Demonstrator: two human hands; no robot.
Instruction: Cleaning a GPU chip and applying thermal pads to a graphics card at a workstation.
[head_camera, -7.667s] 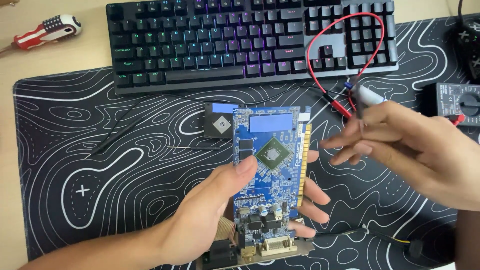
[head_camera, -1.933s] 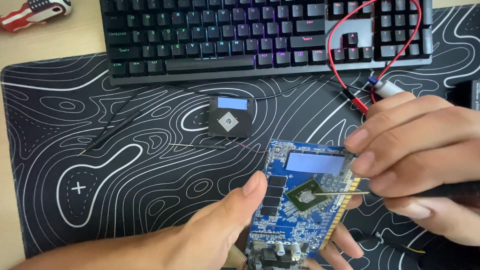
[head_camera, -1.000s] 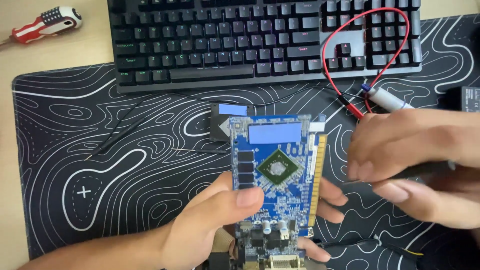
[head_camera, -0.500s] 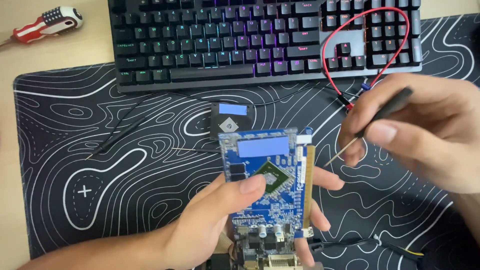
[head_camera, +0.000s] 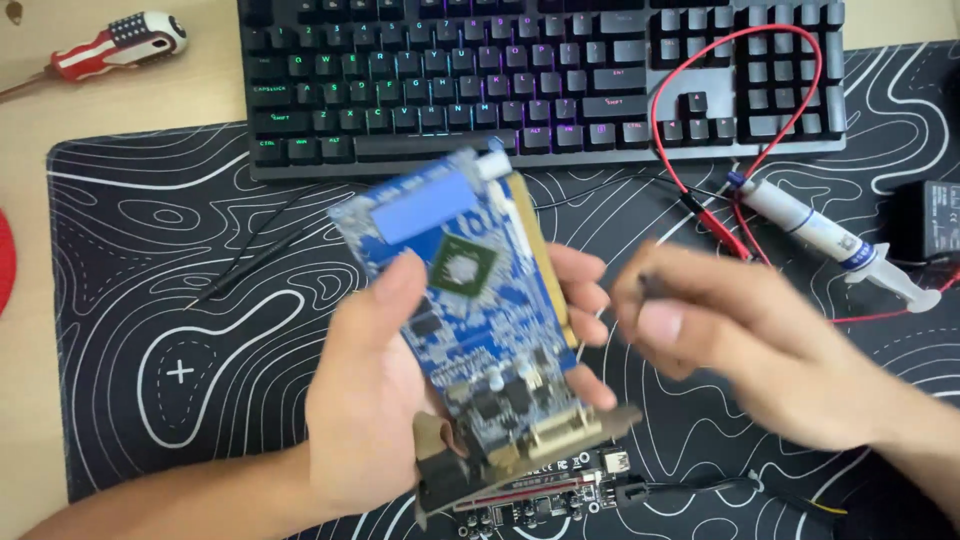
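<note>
My left hand grips a blue circuit card from its left side, thumb on the face and fingers behind. The card is lifted off the mat and leans to the left, its green-rimmed chip facing up and its metal bracket with connectors at the bottom. My right hand is blurred just right of the card's gold edge. Its fingers are curled shut around a thin dark tool, of which only the tip shows.
A black backlit keyboard lies at the back on a black patterned mat. Red leads, a grey syringe, a small black box, a black probe and a red-handled screwdriver lie around. Another board sits under the card.
The card has risen and tipped left, its top now near the keyboard. My right hand has dropped and moved in beside the card, now blurred, with the tool mostly hidden in it.
</note>
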